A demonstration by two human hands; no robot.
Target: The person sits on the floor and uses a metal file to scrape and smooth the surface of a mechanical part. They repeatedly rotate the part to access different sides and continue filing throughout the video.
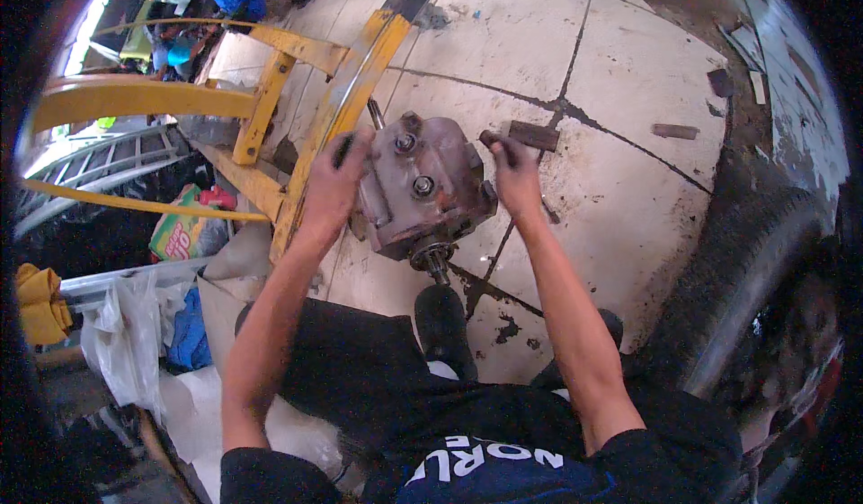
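A heavy grey-brown metal gearbox [431,180] stands on the tiled floor in front of me, with bolts on its upper face and a splined shaft [437,264] pointing toward me. My left hand [340,171] grips its left side with curled fingers, somewhat blurred. Just off the right side, my right hand [516,176] is closed, thumb and fingers pinched around a small dark piece that I cannot make out. Right behind those fingers a dark rectangular block [537,135] shows; whether it touches the hand is unclear.
A yellow metal frame [351,81] stands close on the left. A large tyre [728,270] is at the right. A flat brown piece [674,132] and a small metal part [550,209] lie on the tiles. Plastic bags [126,333] and cloths crowd the lower left.
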